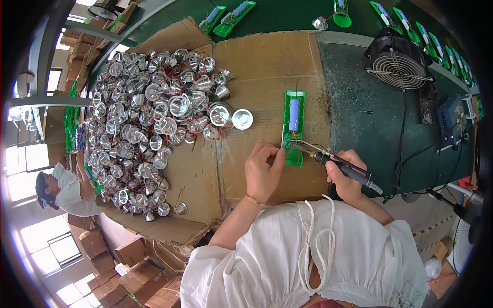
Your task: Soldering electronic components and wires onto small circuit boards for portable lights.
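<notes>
In front of me, on the cardboard, lies a long green plastic housing (294, 160) with a purple cylindrical battery (294, 114) and a small circuit board with thin wires. My right hand (347, 177) grips a soldering iron (357, 173), a black and grey tool with a cable along it. The iron's tip reaches the board area of the housing; whether it touches is too small to tell. At the housing's left edge, my left hand (263, 170) has thumb and forefinger pinched together. Whatever lies between those fingertips cannot be made out.
Left of me, a big cardboard box (179, 226) holds a heap of silver reflector cups (128, 133). A fan (398, 69) and a blue soldering station (452, 120) stand on the right. More green housings (233, 18) line the far side. Another person (72, 187) is at left.
</notes>
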The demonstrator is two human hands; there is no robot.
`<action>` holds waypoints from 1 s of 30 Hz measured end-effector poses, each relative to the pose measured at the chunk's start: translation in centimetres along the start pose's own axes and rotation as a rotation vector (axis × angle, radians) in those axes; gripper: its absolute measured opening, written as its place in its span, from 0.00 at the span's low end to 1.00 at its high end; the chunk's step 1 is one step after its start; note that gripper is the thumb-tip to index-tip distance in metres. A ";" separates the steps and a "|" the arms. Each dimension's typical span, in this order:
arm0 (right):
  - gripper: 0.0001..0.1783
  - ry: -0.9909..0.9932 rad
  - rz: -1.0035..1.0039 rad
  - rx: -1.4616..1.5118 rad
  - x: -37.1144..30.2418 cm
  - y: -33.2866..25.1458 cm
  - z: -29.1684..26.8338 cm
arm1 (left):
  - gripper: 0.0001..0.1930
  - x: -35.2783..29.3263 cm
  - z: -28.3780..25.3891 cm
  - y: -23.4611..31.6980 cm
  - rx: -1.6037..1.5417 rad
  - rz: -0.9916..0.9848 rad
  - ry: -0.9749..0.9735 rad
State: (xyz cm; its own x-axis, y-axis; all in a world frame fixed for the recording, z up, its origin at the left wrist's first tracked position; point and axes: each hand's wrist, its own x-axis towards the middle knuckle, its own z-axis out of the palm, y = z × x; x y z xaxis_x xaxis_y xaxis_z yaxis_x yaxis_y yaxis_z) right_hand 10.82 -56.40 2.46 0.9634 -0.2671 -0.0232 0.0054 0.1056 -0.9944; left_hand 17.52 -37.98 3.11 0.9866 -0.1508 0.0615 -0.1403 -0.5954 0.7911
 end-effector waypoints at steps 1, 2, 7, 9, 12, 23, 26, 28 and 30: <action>0.09 0.006 0.007 0.007 0.0 -0.1 0.0 | 0.06 0.0 0.0 0.0 -0.008 -0.004 0.002; 0.09 0.012 0.014 0.013 -0.1 -0.3 0.0 | 0.06 0.0 0.1 0.0 -0.017 -0.008 0.004; 0.09 0.070 0.001 0.069 -0.5 -0.7 -0.4 | 0.06 0.1 0.0 0.1 -0.038 -0.015 0.004; 0.07 0.035 -0.052 0.017 -0.5 -0.7 -0.5 | 0.06 0.1 0.0 0.1 -0.052 -0.023 -0.002; 0.09 0.017 0.002 0.047 -0.6 -0.8 -0.6 | 0.06 0.2 0.0 0.1 -0.021 -0.008 0.003; 0.08 -0.008 0.004 0.049 -0.8 -1.1 -1.0 | 0.07 -0.4 -0.6 0.1 -0.056 0.174 -0.037; 0.09 -0.018 -0.001 0.034 -0.8 -0.7 -1.1 | 0.07 -0.4 -0.1 0.2 -0.025 0.165 -0.031; 0.09 -0.021 -0.009 0.016 -0.8 -0.6 -1.2 | 0.07 -0.4 0.0 0.2 -0.038 0.099 -0.040; 0.09 -0.015 -0.004 0.028 -0.7 -0.7 -1.3 | 0.07 -0.4 0.0 0.1 0.050 0.242 -0.018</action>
State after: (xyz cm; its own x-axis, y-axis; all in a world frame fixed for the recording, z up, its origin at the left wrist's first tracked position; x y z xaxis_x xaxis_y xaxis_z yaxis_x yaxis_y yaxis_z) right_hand 9.75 -57.48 3.02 0.9672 -0.2533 -0.0171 0.0169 0.1312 -0.9912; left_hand 17.16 -37.94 3.15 0.9221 -0.3078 0.2346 -0.3771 -0.5781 0.7236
